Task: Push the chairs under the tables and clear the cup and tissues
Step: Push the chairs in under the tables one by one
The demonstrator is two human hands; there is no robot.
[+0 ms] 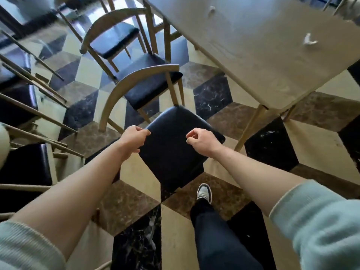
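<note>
Closest to the camera are two pale green sleeves, pushed up, and one leg in dark trousers with one shoe (204,193) stepping on the checkered floor (272,162). Two bare arms reach forward to a black stool seat (175,147). The left hand (134,137) has its fingers curled over the left edge of the seat, pinching it. The right hand (200,140) is loosely curled just above the right side of the seat, and I cannot tell if it touches or holds it. The seat stands out on the floor, beside the near corner of the tabletop (263,61), not under it. Just past the seat is one chair with a curved wooden back (140,82) and a black cushion. Behind it is a second chair like it (111,36), partly blurred. So three black seats line up going away. On the tabletop lie two small white crumpled tissues, one nearer (308,41) and one farther (212,9). On the left side are more chair legs and dark seats, too blurry to count.
</note>
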